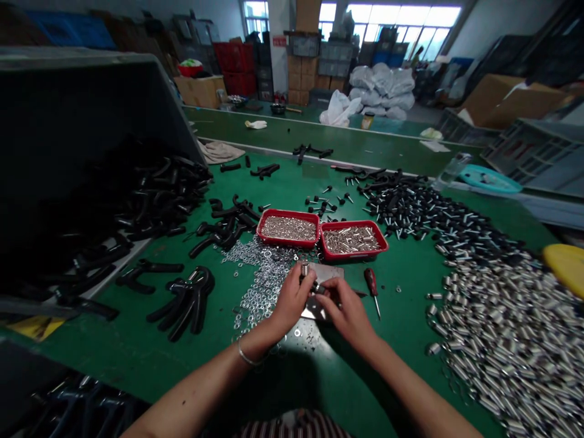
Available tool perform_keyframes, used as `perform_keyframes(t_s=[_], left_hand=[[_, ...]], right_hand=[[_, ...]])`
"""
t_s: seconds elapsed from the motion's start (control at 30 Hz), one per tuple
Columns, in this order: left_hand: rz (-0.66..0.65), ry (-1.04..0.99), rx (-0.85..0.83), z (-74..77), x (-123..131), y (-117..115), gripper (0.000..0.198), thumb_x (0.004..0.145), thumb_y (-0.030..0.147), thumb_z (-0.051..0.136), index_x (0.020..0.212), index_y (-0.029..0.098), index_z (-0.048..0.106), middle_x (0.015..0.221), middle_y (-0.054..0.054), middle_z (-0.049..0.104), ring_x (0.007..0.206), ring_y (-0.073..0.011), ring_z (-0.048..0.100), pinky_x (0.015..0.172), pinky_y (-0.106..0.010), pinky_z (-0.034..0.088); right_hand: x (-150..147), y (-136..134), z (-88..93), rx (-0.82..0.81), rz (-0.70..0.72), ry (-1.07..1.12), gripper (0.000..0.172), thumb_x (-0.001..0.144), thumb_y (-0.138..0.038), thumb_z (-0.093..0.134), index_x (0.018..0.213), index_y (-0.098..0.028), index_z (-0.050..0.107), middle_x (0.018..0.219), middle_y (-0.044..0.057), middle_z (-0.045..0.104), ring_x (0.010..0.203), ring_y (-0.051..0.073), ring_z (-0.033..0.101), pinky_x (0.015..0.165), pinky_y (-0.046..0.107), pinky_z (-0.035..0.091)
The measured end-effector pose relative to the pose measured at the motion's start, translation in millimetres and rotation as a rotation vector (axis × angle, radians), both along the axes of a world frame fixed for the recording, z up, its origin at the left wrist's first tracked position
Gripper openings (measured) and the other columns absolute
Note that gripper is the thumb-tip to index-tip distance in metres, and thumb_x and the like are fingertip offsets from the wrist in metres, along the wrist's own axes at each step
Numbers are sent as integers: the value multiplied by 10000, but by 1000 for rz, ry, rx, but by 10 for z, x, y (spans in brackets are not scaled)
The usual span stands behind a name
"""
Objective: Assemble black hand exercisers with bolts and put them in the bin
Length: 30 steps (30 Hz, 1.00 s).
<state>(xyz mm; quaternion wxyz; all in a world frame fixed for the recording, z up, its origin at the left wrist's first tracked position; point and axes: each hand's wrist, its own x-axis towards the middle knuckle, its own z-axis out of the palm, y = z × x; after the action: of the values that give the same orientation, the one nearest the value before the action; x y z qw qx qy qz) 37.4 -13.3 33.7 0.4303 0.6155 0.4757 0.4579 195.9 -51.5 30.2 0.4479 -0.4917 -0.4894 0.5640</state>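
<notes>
Two red trays (pixel 288 243) near loose washers (pixel 267 283)

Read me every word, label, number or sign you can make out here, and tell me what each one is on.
No text can be read with certainty.
Red sign on the pale pillar: light characters, too small and blurred to read.
Reddish marks on the grey crate at right: too blurred to read.

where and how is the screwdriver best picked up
Probably by its thick red handle, from above, with the right hand once free: the screwdriver lies on the table to that hand's right, handle at the far end, thin shaft pointing back toward the person.
</notes>
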Motion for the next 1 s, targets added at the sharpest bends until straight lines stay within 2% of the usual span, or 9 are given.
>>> perform_keyframes(t_s=[0.13,0.27,0.37,0.43,0.53,0.63,0.77,0.9,1.0], left_hand=[[-182,77,165,46,7,-36,122,924,316,527,942,207,578,1009,-72,571,1003,-216,532,959,-322,386],[-60,17,55,10,56,-71,149,962,329,461,983,212,551,1002,-66,579,964,-207,541,908,-316,401],[-16,15,-10,-62,91,-64,164,965,350,450,974,214,543,979,-56,586,936,-206,548,886,-317,404],[-75,94,40,-91,93,-7,156,959,338,451,982,213,542,1005,-62,578,972,-215,543,913,-331,398],[-285,331,171,-105,115,173,144,943,292,449,978,209,561,1025,-75,565,1007,-239,530,933,-366,396],[-517,589,251,-120,210,378,101,886,231,498,898,201,594,968,-82,583,952,-262,541,911,-400,402],[-665,767,300,-93,344,559,80,774,242,650,825,184,628,955,-109,616,926,-288,553,912,-431,393],[-610,607,341,85,401,804,133,756,299,720,842,210,670,885,-79,651,881,-271,575,904,-418,384],[-454,678,403,213,545,1109,79,828,195,618,831,212,694,858,-85,677,904,-266,589,914,-406,375]], right_hand=[[-4,5,-9,-233,148,240,390,909,-588,507,908,-201,547,670,-17,579,501,126,546,510,290,521],[10,-37,53,-16,-41,109,407,801,-468,713,1097,-241,551,926,12,647,727,151,645,677,304,560],[-9,-103,52,20,-85,28,315,798,-435,723,979,-221,581,825,1,655,674,144,642,641,281,541],[-19,-132,10,-58,-57,104,289,854,-470,651,941,-210,558,700,-18,642,541,130,621,568,271,520],[22,-128,-80,-142,-6,198,385,883,-506,592,1115,-209,510,722,-9,661,502,141,619,522,286,522],[170,-117,-153,-33,-75,-48,466,861,-487,628,1216,-216,498,963,54,685,662,167,654,561,302,541],[533,-271,-171,55,-102,-363,308,911,-457,550,1079,-210,619,1042,82,680,866,227,657,673,338,552],[898,-705,-153,128,-143,-654,244,936,-403,511,1062,-253,655,1090,78,671,1045,275,624,943,445,493],[998,-1007,-201,123,-91,-816,333,886,-389,590,1197,-272,616,1167,97,648,1100,300,608,981,465,480]])
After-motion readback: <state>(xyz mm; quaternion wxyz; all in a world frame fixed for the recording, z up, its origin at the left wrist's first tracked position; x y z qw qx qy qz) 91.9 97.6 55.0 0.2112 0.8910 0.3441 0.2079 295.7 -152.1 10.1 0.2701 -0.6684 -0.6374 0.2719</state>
